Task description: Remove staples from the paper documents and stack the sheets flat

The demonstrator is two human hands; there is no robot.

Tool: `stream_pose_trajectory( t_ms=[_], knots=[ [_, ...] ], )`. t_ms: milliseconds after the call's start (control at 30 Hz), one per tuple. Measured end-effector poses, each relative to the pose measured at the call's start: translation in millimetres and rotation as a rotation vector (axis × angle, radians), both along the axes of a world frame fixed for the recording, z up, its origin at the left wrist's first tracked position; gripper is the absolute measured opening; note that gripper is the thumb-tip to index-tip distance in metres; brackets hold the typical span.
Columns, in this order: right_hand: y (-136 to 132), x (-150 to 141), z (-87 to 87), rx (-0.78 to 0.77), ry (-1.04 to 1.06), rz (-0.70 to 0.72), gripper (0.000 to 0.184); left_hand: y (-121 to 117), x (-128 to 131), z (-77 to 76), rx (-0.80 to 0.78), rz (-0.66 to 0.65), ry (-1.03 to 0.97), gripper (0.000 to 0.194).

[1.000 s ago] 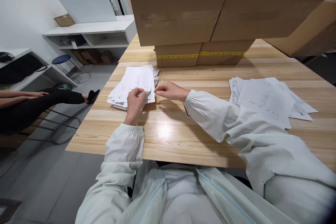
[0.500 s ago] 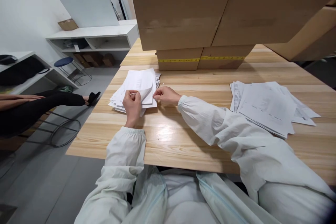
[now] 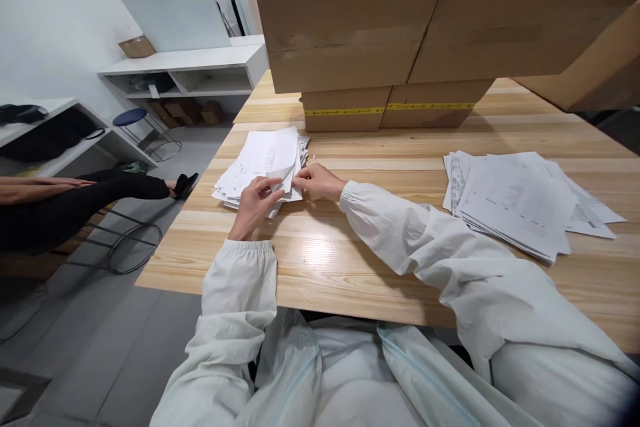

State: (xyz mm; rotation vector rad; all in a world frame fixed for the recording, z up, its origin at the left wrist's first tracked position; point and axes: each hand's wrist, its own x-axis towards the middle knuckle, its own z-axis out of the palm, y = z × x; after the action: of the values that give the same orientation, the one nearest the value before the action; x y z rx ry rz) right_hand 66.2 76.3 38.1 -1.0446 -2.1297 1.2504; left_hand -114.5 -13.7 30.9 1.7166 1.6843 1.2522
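A loose stack of printed paper sheets (image 3: 267, 153) lies toward the left side of the table, its edges uneven. At its near edge is my left hand (image 3: 254, 205), thumb and fingers apart, the fingertips touching the turned-up near corner of the top sheet. My right hand (image 3: 320, 181) is at the stack's right edge, thumb and forefinger pinched on the edge of a paper sheet. How many sheets lie between those fingertips is hidden.
Another fanned pile of printed papers (image 3: 515, 197) lies on the right of the wooden table (image 3: 350, 267). Large cardboard boxes (image 3: 355, 37) stand stacked at the back. Left of the table, a seated person's leg (image 3: 120, 188) shows, with a blue stool (image 3: 130, 117) beyond.
My left hand has spread its fingers from a pinch on the raised sheet, and the corner sits lower, folded over. The right hand stays at the stack's edge. The view has shifted slightly.
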Motion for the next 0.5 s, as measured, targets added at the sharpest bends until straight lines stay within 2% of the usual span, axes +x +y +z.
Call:
stream_pose_trajectory(
  t_ms=[167, 500],
  knots=[
    [2.1, 0.0, -4.4, 0.006, 0.036, 0.015, 0.03, 0.7, 0.6, -0.2, 0.028, -0.004, -0.001, 0.035],
    [1.9, -0.6, -9.3, -0.001, 0.082, 0.046, 0.032, 2.0, -1.7, -3.4, 0.023, 0.027, -0.064, 0.031]
  ],
)
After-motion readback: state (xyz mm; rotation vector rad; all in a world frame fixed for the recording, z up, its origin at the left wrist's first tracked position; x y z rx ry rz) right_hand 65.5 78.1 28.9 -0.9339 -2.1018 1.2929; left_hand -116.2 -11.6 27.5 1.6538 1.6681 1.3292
